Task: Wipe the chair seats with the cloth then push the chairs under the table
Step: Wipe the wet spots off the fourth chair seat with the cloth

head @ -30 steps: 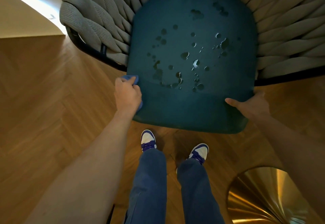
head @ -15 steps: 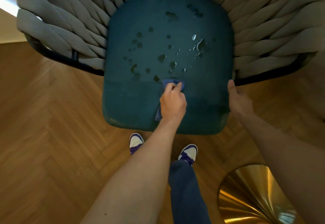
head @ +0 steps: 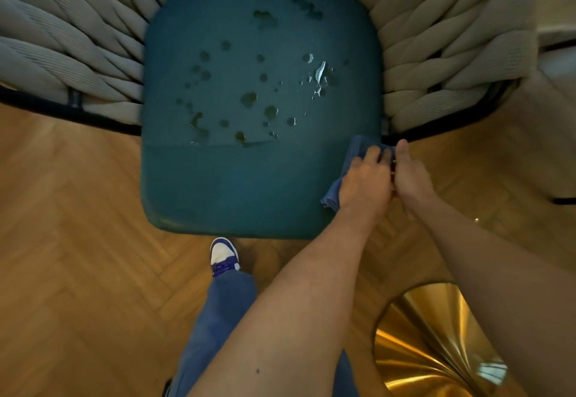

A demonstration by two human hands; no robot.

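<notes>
Two hands at seat's right front edge, touching each other. Left hand curled round blue cloth, pressing it on seat; half a second ago at front middle, one second ago at left front edge. Right hand gripping seat's right edge, thumb up along it, fingers hidden beneath; same edge as before. Cloth: bunched under left hand, one end showing beyond fingertips, other trailing toward front edge. Many droplets across seat's middle and back, unwiped as before; smear at front margin of wet patch. Front strip of seat free of drops. Woven grey back wrapping seat on both sides. One shoe visible by front edge, formerly two. Gold base on floor, lower right.
</notes>
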